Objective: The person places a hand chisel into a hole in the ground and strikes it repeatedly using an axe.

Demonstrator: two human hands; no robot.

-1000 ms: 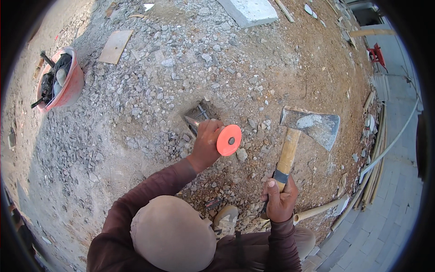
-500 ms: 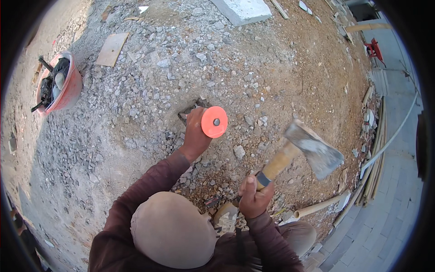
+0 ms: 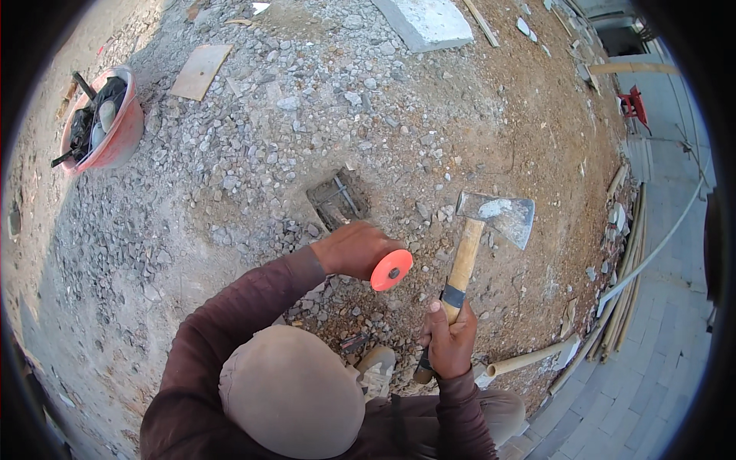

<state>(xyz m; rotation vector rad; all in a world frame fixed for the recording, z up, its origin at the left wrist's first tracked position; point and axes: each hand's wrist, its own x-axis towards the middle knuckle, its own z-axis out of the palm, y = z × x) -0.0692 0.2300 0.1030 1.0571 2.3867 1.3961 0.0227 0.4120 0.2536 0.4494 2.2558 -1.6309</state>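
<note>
Grey-brown stony ground under axe, paving alongside

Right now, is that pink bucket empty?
No: the bucket has things in it. Black stuff and a grey thing show inside; a dark handle pokes out.

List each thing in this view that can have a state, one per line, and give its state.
Left hand: closed on the chisel
Right hand: closed around the hatchet handle
Chisel: held, orange-red guard facing up; tip hidden
Hatchet: held, its head pointing away from the person
Pit: open, with metal bars exposed
Pink bucket: uncovered, loaded
Thin board: lying on the rubble
</note>
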